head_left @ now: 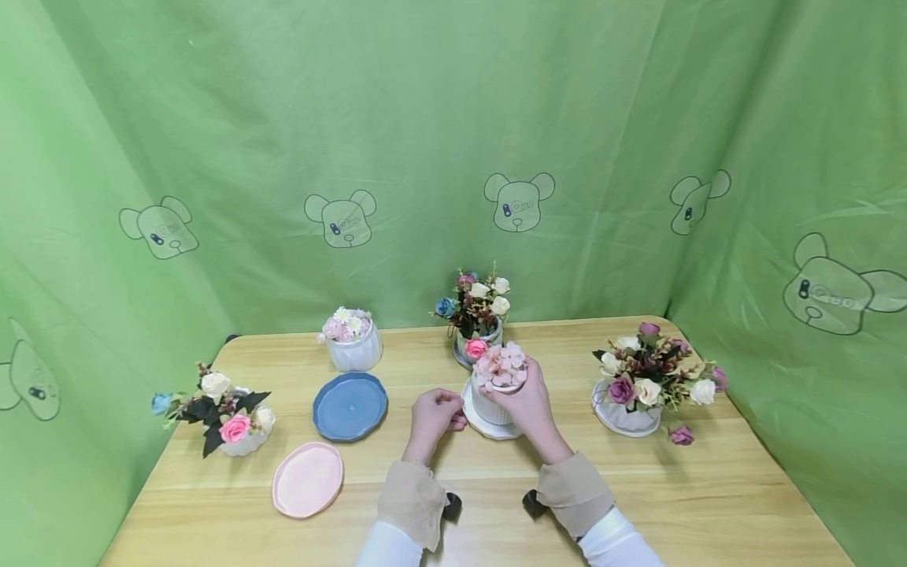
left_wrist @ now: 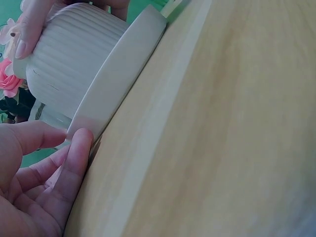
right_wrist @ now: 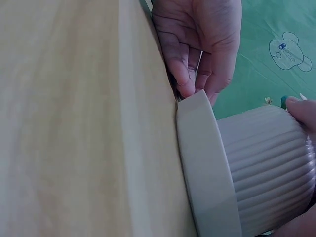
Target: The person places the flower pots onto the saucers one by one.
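Note:
A ribbed white flowerpot with pale pink flowers stands upright on a white saucer near the middle of the table. My right hand grips this pot around its upper part, thumb and fingers on opposite sides. At the saucer's left edge, my left hand pinches the rim between thumb and fingertip, as the left wrist view shows close up. In the right wrist view the saucer lies flat against the wood, with the ribbed pot resting within its rim.
Behind stands a pot of mixed roses. A blue plate and a pink plate lie left, near a white pot and a rose pot. Another rose pot sits on a white saucer at right. Green curtains enclose the table.

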{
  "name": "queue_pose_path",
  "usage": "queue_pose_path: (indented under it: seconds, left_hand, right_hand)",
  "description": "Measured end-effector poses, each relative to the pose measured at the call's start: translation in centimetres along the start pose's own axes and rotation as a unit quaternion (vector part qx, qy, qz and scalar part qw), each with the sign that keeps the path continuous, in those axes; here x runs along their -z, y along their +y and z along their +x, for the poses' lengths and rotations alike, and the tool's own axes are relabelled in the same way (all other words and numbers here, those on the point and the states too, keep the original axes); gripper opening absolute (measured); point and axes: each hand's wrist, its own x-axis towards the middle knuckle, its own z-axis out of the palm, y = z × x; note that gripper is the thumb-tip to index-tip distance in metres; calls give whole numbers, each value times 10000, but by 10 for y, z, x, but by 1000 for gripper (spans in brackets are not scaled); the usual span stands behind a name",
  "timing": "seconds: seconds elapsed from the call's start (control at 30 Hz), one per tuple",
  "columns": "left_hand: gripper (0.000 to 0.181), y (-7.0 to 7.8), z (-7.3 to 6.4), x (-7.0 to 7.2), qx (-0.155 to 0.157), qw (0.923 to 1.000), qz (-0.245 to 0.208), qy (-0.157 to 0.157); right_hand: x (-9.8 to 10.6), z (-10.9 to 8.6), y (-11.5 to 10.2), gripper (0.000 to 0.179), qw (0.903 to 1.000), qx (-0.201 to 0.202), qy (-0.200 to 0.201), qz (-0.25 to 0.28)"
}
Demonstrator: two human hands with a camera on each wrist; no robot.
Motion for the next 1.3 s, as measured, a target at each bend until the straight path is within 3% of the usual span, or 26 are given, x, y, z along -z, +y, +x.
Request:
queue_pose_path:
  seconds: [0.47, 0.8, 1.3]
  left_hand:
    - [16, 2, -1, 0, 65, 10000, -8, 17]
    - [16, 4, -2, 0, 86, 10000, 5, 26]
    - [17, 5, -3, -1, 107, 9999, -81, 62]
  right_hand:
    - [9, 0, -9, 100, 9988, -157, -321, -329]
    - [14, 1, -11, 102, 9964, -19, -616, -585]
    - [38, 1, -16, 100, 9875, 24, -1227, -988]
